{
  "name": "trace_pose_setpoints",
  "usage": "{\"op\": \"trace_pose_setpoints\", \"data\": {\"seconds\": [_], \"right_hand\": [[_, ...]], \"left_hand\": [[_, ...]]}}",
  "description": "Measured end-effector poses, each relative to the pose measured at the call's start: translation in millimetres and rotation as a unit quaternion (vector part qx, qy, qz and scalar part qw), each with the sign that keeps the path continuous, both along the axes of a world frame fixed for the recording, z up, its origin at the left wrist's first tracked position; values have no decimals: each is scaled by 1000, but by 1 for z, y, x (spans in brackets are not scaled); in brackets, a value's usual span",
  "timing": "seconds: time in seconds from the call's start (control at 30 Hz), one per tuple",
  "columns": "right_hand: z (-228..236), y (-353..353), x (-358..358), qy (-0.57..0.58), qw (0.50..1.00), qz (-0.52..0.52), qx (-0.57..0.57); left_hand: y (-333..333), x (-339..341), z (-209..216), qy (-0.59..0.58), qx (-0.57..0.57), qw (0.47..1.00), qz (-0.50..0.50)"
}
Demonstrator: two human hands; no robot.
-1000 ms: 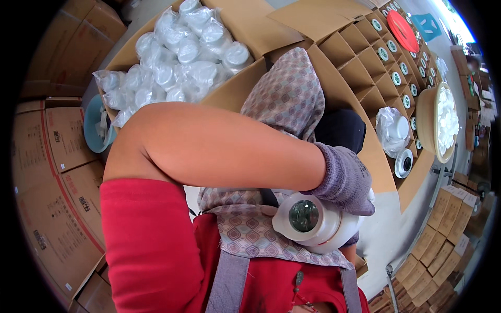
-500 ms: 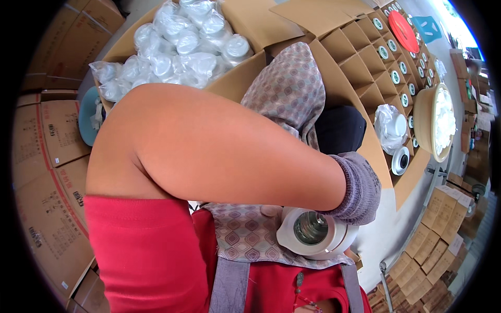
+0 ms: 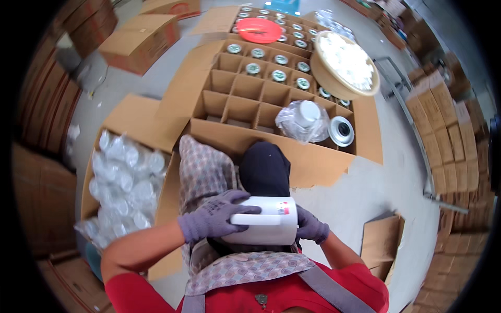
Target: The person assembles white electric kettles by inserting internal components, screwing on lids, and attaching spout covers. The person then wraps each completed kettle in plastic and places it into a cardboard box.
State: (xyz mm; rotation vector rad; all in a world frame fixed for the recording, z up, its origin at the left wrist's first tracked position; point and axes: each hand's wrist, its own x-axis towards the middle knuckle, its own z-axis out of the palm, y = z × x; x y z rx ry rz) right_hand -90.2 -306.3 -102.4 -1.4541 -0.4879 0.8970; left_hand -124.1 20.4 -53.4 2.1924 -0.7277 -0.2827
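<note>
A white thermos jug (image 3: 274,229) lies on its side across my lap, its handle facing up toward me. My left hand (image 3: 215,215), in a grey glove, is closed around the jug by its handle, with fingers over the handle and upper side. My right hand (image 3: 311,228), also gloved, presses against the jug's right end; part of its fingers is hidden behind the body. Just beyond my knees, a plastic-wrapped white jug (image 3: 307,119) and a white round part with a black centre (image 3: 341,131) rest on a divided carton (image 3: 242,133).
Capped bottle-like liners (image 3: 279,76) fill several carton cells. A red tray (image 3: 259,30) and a beige basin (image 3: 321,70) of white pieces rest on top. At my left is a box of plastic-wrapped items (image 3: 122,182). Stacked cartons (image 3: 443,130) stand at right.
My left arm has drawn back from across the view. The jug, whose glass-lined mouth showed before, now lies sideways with both hands on it. The view has shifted too.
</note>
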Motion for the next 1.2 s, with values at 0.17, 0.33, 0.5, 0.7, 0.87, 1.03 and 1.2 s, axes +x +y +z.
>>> {"op": "trace_pose_setpoints", "data": {"seconds": [0.17,0.33,0.5,0.7,0.87,1.03,1.2], "right_hand": [[4,-56,58,-29,992,-111,-50],[-26,-131,235,-24,753,-606,-256],[-120,-208,322,-52,696,-519,-493],[24,-97,233,-68,838,-540,-34],[122,-19,94,-445,842,-271,-144],[126,17,81,-608,785,11,-117],[140,37,84,-488,868,19,-94]], "left_hand": [[-19,6,-10,76,-90,991,65],[-24,23,-22,84,-231,968,57],[-27,32,-31,113,-385,909,116],[-18,20,-44,193,-540,782,246],[-18,37,-50,234,-534,773,251],[-17,32,-54,198,-533,780,263],[-5,20,-39,106,-455,852,237]]}}
